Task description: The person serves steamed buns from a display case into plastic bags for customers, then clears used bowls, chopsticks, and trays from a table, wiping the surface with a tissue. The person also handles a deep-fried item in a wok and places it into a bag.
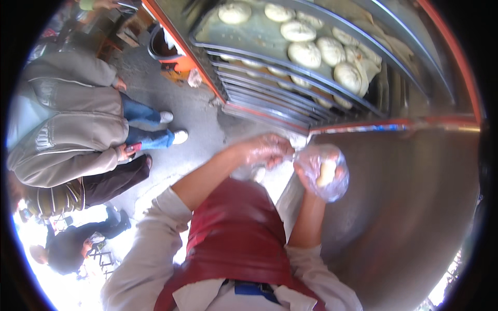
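Observation:
My right hand is under and around a clear plastic bag, with a pale, elongated food item visible in it. The fingers of my left hand meet at the gathered end of the same bag, close beside my right hand. That contact is slightly blurred. Beyond my hands, round pleated buns lie on a metal tray in a rack. A pale cloth is bunched against the buns at the tray's right end.
Below the upper tray, metal rack rails hold more buns, framed by orange-red edges. A large metal surface lies at my right. At the left stand a person in a grey hoodie and other people. A dark bucket is near the rack.

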Demonstrator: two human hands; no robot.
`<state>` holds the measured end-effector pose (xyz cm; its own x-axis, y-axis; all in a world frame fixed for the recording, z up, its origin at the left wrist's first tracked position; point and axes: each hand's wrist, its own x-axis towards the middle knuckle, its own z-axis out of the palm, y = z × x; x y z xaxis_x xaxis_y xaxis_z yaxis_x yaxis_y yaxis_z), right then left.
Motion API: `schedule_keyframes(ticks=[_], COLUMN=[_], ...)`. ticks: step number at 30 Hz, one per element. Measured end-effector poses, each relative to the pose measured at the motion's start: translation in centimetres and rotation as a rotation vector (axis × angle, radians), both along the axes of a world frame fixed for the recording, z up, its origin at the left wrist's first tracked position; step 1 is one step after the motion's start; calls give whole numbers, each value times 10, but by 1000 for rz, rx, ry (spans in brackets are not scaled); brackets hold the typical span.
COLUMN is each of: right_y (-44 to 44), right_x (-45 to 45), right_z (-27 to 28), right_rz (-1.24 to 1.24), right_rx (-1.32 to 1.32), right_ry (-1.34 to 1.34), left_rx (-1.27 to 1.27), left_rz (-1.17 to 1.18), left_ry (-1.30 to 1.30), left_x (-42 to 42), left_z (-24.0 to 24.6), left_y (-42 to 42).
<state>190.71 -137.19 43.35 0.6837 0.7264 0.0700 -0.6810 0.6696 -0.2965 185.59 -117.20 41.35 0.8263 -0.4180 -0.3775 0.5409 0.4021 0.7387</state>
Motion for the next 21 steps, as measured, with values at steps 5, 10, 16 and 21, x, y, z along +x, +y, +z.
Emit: schedule_keyframes(ticks=[5, 10, 16, 21], right_y=[-8, -37, -71, -118], right_x=[-2, -25, -84, -103], right_z=[-25, -49, -79, -65], right_rz=[-93, -248, -404, -576], right_rx=[140, -43, -181, -164], right_ry=[-207, -171, 21, 0], left_rx=[93, -62, -44, -65], left_rz=[494, 711, 855, 966], left_ry=[161, -67, -99, -238], left_x=[29, 84, 93, 112], left_z=[-7, 7, 22, 29], left_y=[23, 58, 52, 65])
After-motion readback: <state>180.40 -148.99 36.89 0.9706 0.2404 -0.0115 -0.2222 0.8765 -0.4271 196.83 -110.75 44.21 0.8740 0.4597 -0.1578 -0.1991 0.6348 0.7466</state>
